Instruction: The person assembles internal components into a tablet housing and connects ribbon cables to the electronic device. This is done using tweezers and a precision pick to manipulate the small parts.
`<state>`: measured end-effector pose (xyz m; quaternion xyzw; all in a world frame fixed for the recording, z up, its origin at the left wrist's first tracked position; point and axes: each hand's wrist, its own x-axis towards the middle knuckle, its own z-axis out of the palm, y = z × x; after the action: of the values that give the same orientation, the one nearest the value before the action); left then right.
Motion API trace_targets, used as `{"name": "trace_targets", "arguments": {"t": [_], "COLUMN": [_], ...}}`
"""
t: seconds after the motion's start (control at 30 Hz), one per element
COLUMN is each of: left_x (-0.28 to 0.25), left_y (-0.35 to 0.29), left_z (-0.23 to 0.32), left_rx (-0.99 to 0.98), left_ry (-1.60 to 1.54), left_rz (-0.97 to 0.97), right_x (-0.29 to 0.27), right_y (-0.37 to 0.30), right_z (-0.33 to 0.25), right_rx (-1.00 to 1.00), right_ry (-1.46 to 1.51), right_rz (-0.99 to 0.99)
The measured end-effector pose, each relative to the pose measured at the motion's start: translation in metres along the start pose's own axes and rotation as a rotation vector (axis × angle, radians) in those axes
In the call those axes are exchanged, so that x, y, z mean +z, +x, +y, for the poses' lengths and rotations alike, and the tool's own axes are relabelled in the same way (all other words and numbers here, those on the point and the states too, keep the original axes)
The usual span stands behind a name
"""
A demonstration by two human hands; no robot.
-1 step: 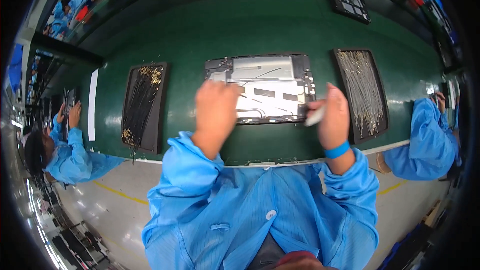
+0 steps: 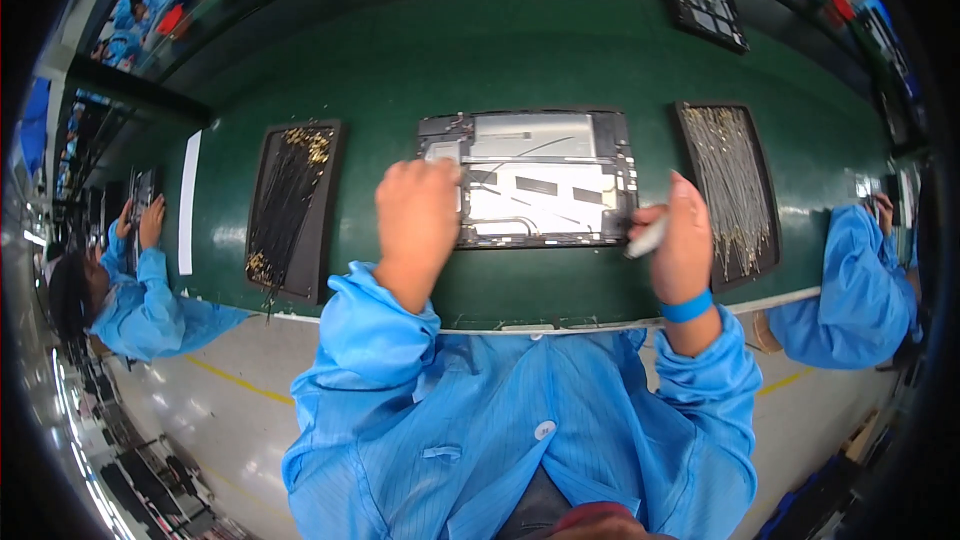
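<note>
An opened flat electronic device, black-framed with silver and white inner panels and dark strips, lies in front of me on the green table. My left hand is over its left edge, back upward and fingers curled down. The fingertips are hidden, so whatever they grip cannot be made out. At the lower right corner of the device, my right hand, with a blue band at the wrist, is closed around a short whitish tool. The tool's tip points toward the device; its exact kind is unclear.
A dark tray of black cables with gold-coloured ends stands left, and another tray of grey cables stands right. A similar device lies at the far right. A white strip marks the left side. Co-workers in blue sit on both sides.
My left hand has shifted left and uncovered more of the device's left part. My right hand, still around the whitish tool, is slightly farther right. The whole view has shifted a little.
</note>
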<state>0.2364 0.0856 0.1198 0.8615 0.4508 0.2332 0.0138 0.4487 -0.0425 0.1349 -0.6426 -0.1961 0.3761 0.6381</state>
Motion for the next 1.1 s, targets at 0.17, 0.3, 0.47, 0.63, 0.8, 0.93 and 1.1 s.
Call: {"name": "trace_targets", "arguments": {"t": [0.17, 0.3, 0.47, 0.63, 0.8, 0.93, 1.1], "left_x": [-0.02, -0.023, -0.019, -0.017, -0.011, -0.013, -0.013], "left_y": [-0.045, -0.075, -0.075, -0.067, -0.063, -0.058, -0.055], "left_z": [-0.041, -0.032, -0.034, -0.046, -0.042, -0.04, -0.039], "left_rx": [-0.405, -0.26, -0.213, -0.209, -0.359, -0.379, -0.336], "left_ry": [-0.264, -0.214, -0.139, -0.138, -0.076, -0.046, -0.006], "left_rz": [-0.056, -0.197, -0.242, -0.22, -0.094, -0.071, -0.076], "right_x": [-0.031, -0.025, -0.023, -0.016, 0.012, 0.047, 0.1], "right_y": [-0.004, -0.005, 0.007, 0.016, 0.032, 0.052, 0.099], "right_z": [0.005, 0.005, 0.0, -0.007, -0.017, -0.019, -0.017], "right_rx": [0.215, 0.442, 0.509, 0.594, 0.41, 0.388, 0.388], "right_ry": [-0.161, -0.246, -0.309, -0.303, -0.323, -0.23, -0.16], "right_rz": [0.01, -0.127, -0.178, -0.443, -0.359, -0.301, -0.215]}}
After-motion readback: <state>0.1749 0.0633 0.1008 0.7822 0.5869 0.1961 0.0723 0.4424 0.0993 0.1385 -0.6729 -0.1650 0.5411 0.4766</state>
